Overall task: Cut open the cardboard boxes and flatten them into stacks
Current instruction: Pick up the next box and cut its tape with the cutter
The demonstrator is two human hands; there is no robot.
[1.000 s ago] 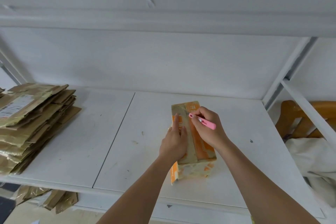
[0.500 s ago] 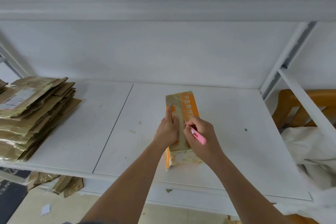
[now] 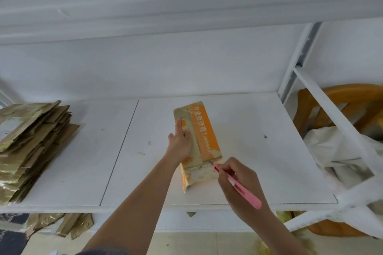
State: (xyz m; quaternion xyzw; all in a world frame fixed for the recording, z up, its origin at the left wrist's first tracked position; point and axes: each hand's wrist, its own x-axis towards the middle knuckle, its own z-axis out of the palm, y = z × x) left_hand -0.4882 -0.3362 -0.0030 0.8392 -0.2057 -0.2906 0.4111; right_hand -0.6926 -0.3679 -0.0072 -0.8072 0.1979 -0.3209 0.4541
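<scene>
The left hand point(image 3: 180, 141) lies flat, fingers straight, on the orange box point(image 3: 204, 130) on the worktop point(image 3: 259, 151). The right hand point(image 3: 238, 184) pinches a pink knife point(image 3: 238, 186), tip at the box's near top edge beside the left wrist. The tape cut looks about finished; opening the flaps likely follows. The blade is too small to make out.

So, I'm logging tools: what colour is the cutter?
Pink cutter, clearest in the head view.
</scene>
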